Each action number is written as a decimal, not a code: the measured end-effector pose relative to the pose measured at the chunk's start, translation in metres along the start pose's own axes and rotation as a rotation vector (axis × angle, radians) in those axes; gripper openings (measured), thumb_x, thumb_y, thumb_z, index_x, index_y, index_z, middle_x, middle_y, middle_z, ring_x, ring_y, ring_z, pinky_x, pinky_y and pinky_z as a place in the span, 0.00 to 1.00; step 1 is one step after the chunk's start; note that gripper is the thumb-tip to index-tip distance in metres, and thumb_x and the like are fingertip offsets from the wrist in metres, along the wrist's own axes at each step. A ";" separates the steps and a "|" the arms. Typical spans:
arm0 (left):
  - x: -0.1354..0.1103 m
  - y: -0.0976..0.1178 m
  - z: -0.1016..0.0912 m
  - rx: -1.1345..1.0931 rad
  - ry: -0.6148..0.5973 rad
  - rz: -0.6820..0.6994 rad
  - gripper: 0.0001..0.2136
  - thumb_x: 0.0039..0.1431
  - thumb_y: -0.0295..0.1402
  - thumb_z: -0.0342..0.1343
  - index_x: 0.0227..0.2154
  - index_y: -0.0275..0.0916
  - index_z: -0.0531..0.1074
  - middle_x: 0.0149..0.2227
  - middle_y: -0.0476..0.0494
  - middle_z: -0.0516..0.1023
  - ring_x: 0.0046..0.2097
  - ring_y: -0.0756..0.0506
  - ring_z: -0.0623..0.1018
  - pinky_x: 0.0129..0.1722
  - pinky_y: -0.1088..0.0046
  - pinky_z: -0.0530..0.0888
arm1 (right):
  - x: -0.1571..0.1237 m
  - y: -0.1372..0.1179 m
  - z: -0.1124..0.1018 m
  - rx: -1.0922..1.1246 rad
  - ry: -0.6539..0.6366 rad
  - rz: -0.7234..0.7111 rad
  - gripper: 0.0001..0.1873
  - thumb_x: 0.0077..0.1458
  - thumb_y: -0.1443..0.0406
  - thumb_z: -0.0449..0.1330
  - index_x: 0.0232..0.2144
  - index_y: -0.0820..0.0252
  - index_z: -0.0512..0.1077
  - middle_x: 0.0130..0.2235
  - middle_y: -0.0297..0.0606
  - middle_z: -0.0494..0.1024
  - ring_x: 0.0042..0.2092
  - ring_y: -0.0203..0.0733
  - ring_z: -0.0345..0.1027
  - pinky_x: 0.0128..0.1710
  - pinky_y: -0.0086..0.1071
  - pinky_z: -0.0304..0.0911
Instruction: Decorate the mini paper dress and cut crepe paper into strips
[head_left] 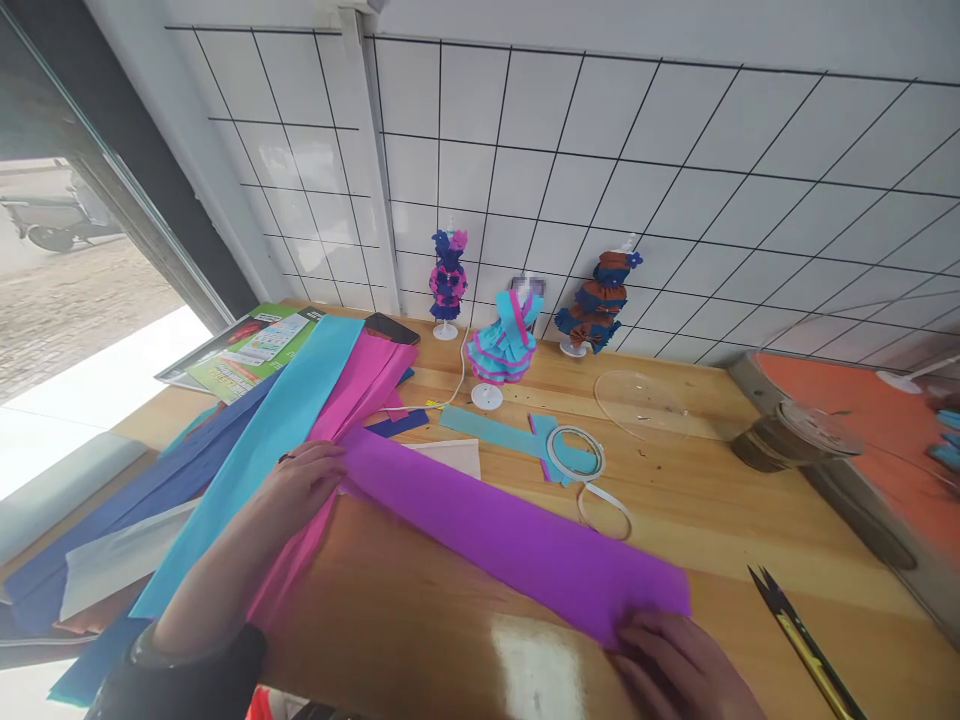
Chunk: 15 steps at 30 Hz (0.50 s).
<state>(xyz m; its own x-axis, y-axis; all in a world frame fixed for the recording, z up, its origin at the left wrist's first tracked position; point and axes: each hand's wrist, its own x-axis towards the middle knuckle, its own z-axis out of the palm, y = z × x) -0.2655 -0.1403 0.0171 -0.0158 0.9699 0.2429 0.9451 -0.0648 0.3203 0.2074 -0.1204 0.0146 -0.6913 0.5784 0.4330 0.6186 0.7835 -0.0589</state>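
Observation:
A long strip of purple crepe paper (pixel 517 535) stretches slantwise over the wooden table in front of me. My left hand (pixel 307 478) is closed on its far left end, above the pink crepe paper (pixel 375 370). At the near right, my right hand (pixel 679 655) pinches the other end, with part of the hand cut off by the frame's bottom edge. Behind the strip lie a roll of white tape (pixel 556 440) and cut turquoise paper pieces (pixel 487 430). A curled white strip (pixel 630 520) rests just beyond the purple paper.
Turquoise crepe paper (pixel 255 470) and blue sheets (pixel 150 510) pile up at left. Three small dress stands, one with a turquoise dress (pixel 502 345), line the tiled wall. Black-and-yellow scissors (pixel 806 645) lie at right, near a brown tape roll (pixel 772 438). A phone (pixel 394 327) lies behind.

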 end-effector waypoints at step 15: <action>0.024 -0.003 0.000 -0.228 -0.126 -0.251 0.19 0.56 0.46 0.45 0.42 0.40 0.71 0.44 0.43 0.76 0.43 0.43 0.75 0.44 0.70 0.69 | 0.002 -0.001 0.010 0.151 -0.193 0.135 0.14 0.58 0.59 0.51 0.32 0.55 0.75 0.35 0.40 0.77 0.38 0.40 0.72 0.37 0.30 0.69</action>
<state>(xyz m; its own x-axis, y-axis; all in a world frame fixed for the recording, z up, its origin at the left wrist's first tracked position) -0.2690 -0.1168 0.0223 -0.1840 0.9827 0.0203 0.8197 0.1420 0.5549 0.2022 -0.1179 0.0067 -0.6740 0.7007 0.2339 0.6568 0.7133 -0.2444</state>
